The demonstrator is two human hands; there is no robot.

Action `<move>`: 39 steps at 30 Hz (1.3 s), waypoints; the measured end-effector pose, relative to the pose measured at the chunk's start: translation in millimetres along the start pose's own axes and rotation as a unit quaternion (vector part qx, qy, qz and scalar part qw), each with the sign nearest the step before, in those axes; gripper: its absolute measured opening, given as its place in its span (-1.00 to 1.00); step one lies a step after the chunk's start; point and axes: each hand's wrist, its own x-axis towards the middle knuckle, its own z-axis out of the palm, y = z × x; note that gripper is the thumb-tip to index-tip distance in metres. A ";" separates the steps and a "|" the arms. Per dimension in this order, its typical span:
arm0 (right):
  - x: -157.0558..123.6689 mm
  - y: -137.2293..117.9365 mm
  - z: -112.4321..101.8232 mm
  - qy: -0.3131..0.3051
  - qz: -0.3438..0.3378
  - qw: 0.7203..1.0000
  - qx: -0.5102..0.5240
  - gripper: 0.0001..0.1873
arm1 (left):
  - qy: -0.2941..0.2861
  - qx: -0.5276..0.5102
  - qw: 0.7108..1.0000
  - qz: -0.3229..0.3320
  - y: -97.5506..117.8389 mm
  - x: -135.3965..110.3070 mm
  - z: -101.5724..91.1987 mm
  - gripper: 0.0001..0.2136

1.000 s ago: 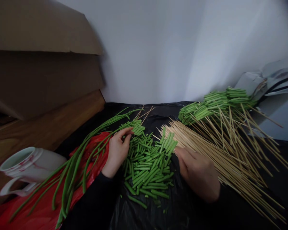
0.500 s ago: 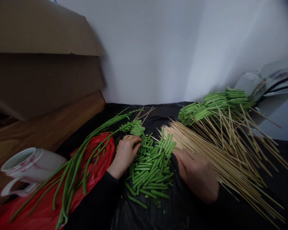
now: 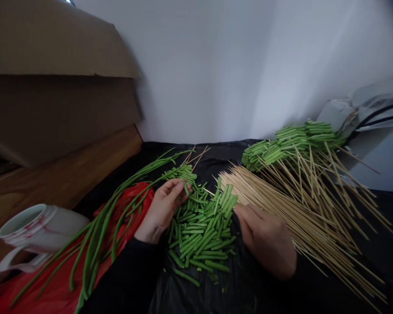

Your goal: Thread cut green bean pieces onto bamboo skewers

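My left hand (image 3: 163,205) is raised at the left edge of a heap of cut green bean pieces (image 3: 198,237). Between its thumb and fingers it pinches one short bean piece (image 3: 186,188). To the right of the heap, my right hand (image 3: 267,237) is closed on the end of a bamboo skewer, mostly hidden by the fingers and beans. A row of bean pieces (image 3: 225,198) lies side by side just beyond its fingertips, seemingly threaded on that skewer. Loose bamboo skewers (image 3: 281,205) lie in a thick bundle beside this hand.
Filled bean skewers (image 3: 293,141) are stacked at the back right; a few more (image 3: 183,173) lie behind my left hand. Long whole beans (image 3: 100,231) rest on a red plastic bag (image 3: 57,283) at left. Nearby are a white mug (image 3: 46,229), cardboard box (image 3: 62,100) and black plastic sheet (image 3: 212,150).
My left hand has lifted and turned from the heap, and a bean piece now shows between its thumb and fingers. My right hand stays nearly where it was.
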 end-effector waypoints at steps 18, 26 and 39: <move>-3.0 -5.0 2.5 -0.016 -0.015 1.000 0.019 -0.74 | -0.079 -0.081 0.984 -0.137 -4.0 -6.1 7.2 -0.76; -4.6 -4.9 4.6 -0.021 -0.012 1.000 0.014 -0.75 | -0.101 -0.043 0.988 -0.113 -7.9 -6.4 5.7 -0.78; -4.5 -4.6 4.9 -0.024 -0.024 0.999 -0.012 -0.75 | -0.088 -0.011 0.991 -0.096 -10.6 -6.5 5.8 -0.79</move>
